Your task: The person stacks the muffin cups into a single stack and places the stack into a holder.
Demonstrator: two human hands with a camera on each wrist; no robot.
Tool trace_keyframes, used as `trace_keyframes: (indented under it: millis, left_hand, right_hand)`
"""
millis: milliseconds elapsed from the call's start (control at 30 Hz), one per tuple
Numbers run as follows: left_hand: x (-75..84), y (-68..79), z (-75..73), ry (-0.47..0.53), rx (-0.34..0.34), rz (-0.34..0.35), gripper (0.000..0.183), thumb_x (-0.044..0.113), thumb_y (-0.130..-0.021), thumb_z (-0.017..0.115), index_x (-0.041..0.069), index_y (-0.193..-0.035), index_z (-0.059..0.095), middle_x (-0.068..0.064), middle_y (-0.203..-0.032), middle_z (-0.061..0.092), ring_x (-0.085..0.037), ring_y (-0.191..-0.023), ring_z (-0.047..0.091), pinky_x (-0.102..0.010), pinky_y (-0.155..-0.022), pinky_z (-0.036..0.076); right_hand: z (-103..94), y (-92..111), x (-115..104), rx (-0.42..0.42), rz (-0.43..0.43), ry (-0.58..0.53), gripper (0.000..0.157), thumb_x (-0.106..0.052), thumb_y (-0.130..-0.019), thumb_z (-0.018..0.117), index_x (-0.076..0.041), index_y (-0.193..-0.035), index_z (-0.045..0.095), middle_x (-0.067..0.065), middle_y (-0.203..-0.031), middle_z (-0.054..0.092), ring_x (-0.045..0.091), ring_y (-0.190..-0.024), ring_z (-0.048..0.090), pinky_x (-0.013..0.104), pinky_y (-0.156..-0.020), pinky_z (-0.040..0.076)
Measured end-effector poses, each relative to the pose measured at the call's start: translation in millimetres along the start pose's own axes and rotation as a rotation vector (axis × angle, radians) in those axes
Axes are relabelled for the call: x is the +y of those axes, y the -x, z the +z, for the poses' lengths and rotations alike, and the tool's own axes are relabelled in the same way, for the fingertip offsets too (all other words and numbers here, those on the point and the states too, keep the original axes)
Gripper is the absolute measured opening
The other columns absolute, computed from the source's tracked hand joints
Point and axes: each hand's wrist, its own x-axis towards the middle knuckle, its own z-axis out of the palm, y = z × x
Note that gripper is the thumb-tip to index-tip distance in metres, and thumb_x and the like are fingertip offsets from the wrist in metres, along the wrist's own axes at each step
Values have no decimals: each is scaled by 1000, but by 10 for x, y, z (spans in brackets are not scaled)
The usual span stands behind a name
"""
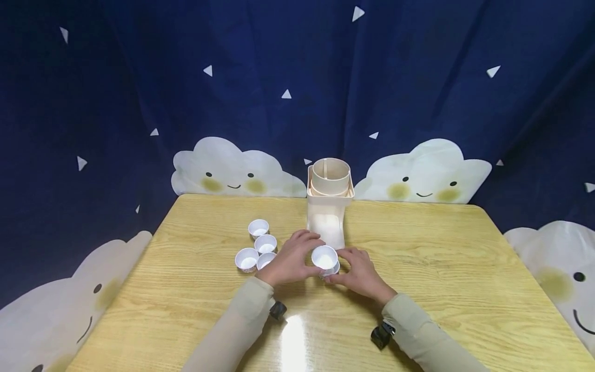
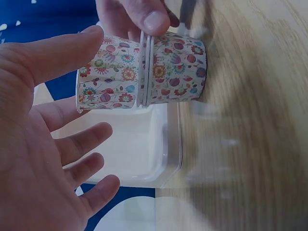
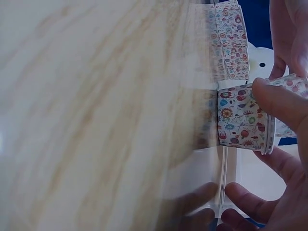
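Your left grip (image 1: 290,260) pinches the upper flowery paper cup (image 2: 109,77); your right grip (image 1: 361,275) holds the lower flowery paper cup (image 3: 240,120) just under it, on the counter (image 1: 446,258).

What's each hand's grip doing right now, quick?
Left hand: grip closed, pinching the upper floral paper cup.
Right hand: grip closed, holding the lower floral paper cup near its rim.
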Motion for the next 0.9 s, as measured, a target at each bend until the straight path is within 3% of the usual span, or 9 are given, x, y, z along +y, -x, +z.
trace_keyframes:
  millis: [433, 633, 900]
  left_hand:
    - [-15, -23, 59, 16, -12, 27, 56, 36, -77, 80, 13, -126, 64, -15, -144, 55, -36, -138, 42, -59, -112, 37]
    - [-19, -24, 71, 0, -21, 24, 62, 37, -78, 79, 11, -131, 62, -15, -146, 53, -37, -139, 41, -59, -113, 37]
    - [1, 16, 30, -22, -44, 12, 81, 39, -81, 78, 6, -147, 46, -17, -153, 45, -42, -144, 35, -60, -117, 32]
  right_hand:
    - [3, -11, 18, 10, -50, -24, 64, -35, -68, 90, -14, -124, 67, 12, -119, 68, 32, -116, 56, 57, -104, 38]
    - [8, -4, 23, 14, -48, -20, 64, -35, -68, 90, -13, -124, 67, 12, -120, 68, 33, -117, 55, 55, -102, 39]
    - [4, 8, 11, 9, -11, 1, 66, -39, -69, 89, -16, -126, 66, 11, -124, 66, 34, -115, 53, 52, -92, 44]
